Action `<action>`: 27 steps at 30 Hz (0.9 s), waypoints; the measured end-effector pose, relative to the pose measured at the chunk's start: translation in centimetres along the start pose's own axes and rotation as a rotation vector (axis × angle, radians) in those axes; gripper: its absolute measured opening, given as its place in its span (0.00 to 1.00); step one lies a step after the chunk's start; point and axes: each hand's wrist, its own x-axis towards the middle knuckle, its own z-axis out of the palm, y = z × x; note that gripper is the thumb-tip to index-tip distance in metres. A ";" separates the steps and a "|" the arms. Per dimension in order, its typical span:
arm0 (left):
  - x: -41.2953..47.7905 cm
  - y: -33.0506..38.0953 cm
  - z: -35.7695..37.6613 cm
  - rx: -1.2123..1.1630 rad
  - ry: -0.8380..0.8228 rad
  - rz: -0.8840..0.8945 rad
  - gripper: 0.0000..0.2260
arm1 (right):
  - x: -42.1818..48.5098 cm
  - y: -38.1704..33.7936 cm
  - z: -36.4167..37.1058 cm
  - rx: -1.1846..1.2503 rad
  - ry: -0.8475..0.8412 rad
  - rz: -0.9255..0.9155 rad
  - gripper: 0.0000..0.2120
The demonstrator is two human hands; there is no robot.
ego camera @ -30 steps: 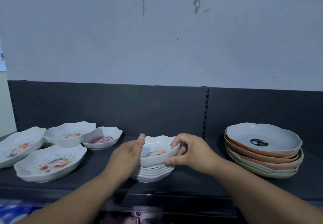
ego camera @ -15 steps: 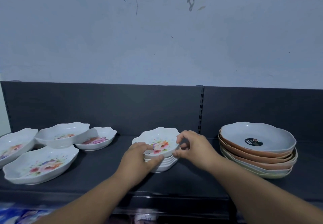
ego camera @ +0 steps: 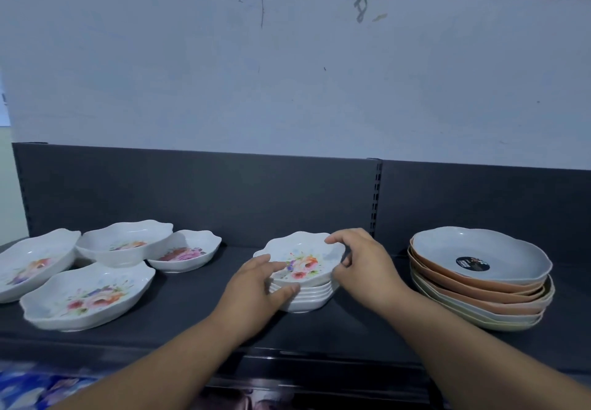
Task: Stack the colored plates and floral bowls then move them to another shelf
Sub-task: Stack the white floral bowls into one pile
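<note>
Bowl stack [ego camera: 313, 297] sits gripped from both sides: left hand [ego camera: 252, 291] pinches its left edge, right hand [ego camera: 361, 265] curls over its right rim.

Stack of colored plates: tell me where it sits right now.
Head view: the stack of colored plates sits at the right end of the dark shelf, right of the slotted upright, apart from the floral bowl stack at centre.

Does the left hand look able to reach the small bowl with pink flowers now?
Probably yes: only bare shelf lies between the left hand and the pink-flowered bowl, once it releases the bowl stack.
</note>
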 end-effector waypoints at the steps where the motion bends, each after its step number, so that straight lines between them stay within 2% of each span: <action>1: -0.1 -0.4 -0.6 0.003 0.020 0.009 0.22 | 0.1 -0.9 0.2 0.012 0.007 -0.011 0.20; 5: -0.7 -2.9 -4.0 0.055 0.079 -0.010 0.20 | 0.5 -4.7 2.5 0.076 -0.003 -0.078 0.16; 11: -2.0 -8.1 -10.1 0.170 0.205 -0.087 0.19 | 1.0 -10.0 8.3 0.161 -0.116 -0.151 0.12; 18: -3.4 -13.2 -15.0 0.265 0.299 -0.126 0.20 | 2.0 -14.6 15.0 0.219 -0.265 -0.061 0.09; 23: -1.0 -16.7 -17.3 0.405 0.217 -0.160 0.25 | 3.1 -16.3 18.9 0.221 -0.313 -0.008 0.14; 27: 1.1 -18.4 -17.3 0.477 0.089 -0.195 0.21 | 3.3 -16.4 20.1 0.214 -0.304 0.021 0.13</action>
